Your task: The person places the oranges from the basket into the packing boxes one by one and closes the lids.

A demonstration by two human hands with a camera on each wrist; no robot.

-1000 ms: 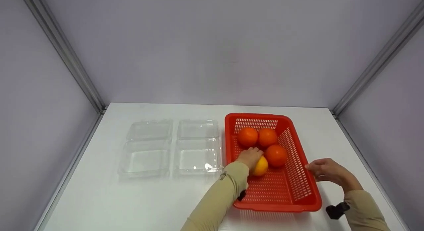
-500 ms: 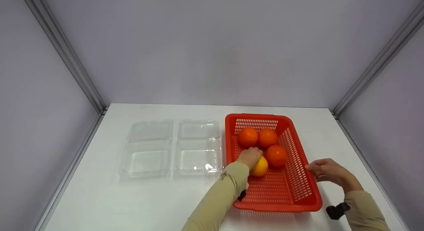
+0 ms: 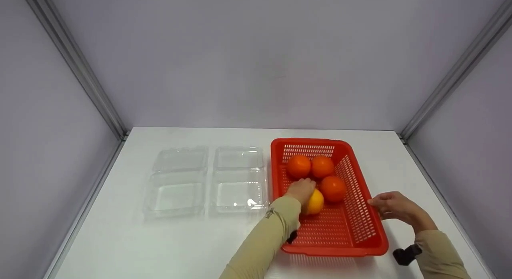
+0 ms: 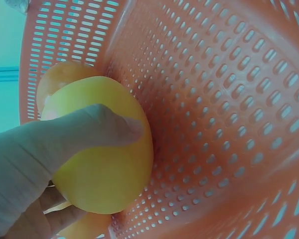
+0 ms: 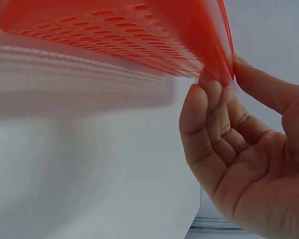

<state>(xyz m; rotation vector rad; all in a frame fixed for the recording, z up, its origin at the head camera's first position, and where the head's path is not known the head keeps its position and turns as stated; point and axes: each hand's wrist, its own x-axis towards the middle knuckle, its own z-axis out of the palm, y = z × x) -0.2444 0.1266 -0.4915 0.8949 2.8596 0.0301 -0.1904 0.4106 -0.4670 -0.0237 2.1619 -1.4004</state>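
Note:
A red perforated plastic basket (image 3: 336, 251) stands on the white table, right of the middle. My left hand (image 3: 302, 190) reaches into it and grips a yellowish orange (image 3: 316, 202), paler than the other fruit. In the left wrist view the thumb (image 4: 107, 127) lies across that orange (image 4: 109, 174), with curled fingers on its far side. Three deeper-coloured oranges (image 3: 333, 188) lie behind and beside it. On the right, my right hand (image 3: 394, 205) pinches the basket's side rim (image 5: 220, 59) between thumb and fingers; the basket looks raised at that side.
Two clear plastic clamshell boxes lie on the table left of the basket, the left box (image 3: 180, 161) and the right box (image 3: 240, 159), both with lids open toward the back. Pale panels (image 3: 256, 71) enclose the table at the back and sides.

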